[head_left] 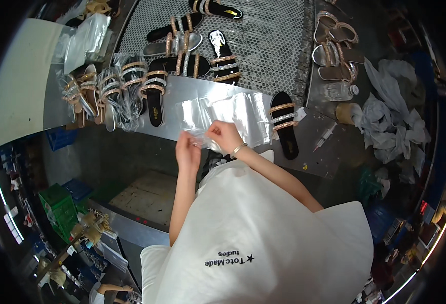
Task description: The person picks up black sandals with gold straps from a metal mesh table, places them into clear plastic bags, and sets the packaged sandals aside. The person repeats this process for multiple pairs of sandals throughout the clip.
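Clear plastic bag pinched between both hands at metal table edge. Left hand grips bag's lower end, fingers curled shut on film. Right hand grips it just beside, bracelet on wrist. More bags flat behind. Black sandal just right; wrapped sandals far left. Forearms reach up from below.
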`<act>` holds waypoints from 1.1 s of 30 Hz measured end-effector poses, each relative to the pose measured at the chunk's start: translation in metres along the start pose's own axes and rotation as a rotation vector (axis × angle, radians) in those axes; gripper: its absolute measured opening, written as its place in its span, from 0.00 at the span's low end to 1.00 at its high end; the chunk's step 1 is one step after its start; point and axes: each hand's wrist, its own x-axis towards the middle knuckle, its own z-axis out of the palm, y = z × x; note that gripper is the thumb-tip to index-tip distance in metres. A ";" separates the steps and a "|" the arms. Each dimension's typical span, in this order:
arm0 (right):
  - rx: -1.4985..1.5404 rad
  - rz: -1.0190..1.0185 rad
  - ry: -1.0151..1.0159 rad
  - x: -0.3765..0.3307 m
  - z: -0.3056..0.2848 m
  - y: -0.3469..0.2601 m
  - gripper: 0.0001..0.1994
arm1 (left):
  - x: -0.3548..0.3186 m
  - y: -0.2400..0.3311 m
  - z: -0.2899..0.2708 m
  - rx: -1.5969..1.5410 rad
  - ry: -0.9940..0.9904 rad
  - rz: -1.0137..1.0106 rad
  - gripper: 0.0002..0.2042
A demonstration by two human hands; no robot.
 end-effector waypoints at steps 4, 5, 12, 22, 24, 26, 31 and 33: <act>-0.103 0.107 0.082 -0.007 -0.029 0.024 0.07 | -0.007 0.014 0.000 -0.404 -0.166 -0.057 0.15; -0.075 0.066 0.112 -0.019 -0.035 0.025 0.08 | -0.007 0.013 0.000 -0.407 -0.171 -0.047 0.15; -1.033 0.312 0.674 -0.129 -0.139 0.062 0.27 | -0.036 0.051 0.041 0.016 -0.183 0.212 0.11; 0.706 0.402 0.055 -0.125 -0.147 0.020 0.25 | -0.052 0.070 0.074 0.578 -0.035 0.524 0.13; 1.183 0.313 -0.265 -0.110 -0.140 0.010 0.23 | -0.029 0.046 0.061 0.502 -0.047 0.328 0.13; 1.492 0.306 -0.499 -0.094 -0.133 0.006 0.23 | -0.003 0.021 0.039 0.262 -0.106 0.115 0.13; -0.170 0.008 -0.082 -0.059 -0.106 -0.013 0.21 | 0.049 -0.024 -0.016 -0.011 0.046 -0.116 0.13; -0.576 -0.285 -0.107 -0.048 -0.105 -0.011 0.21 | 0.060 -0.029 -0.032 -0.021 0.131 -0.126 0.11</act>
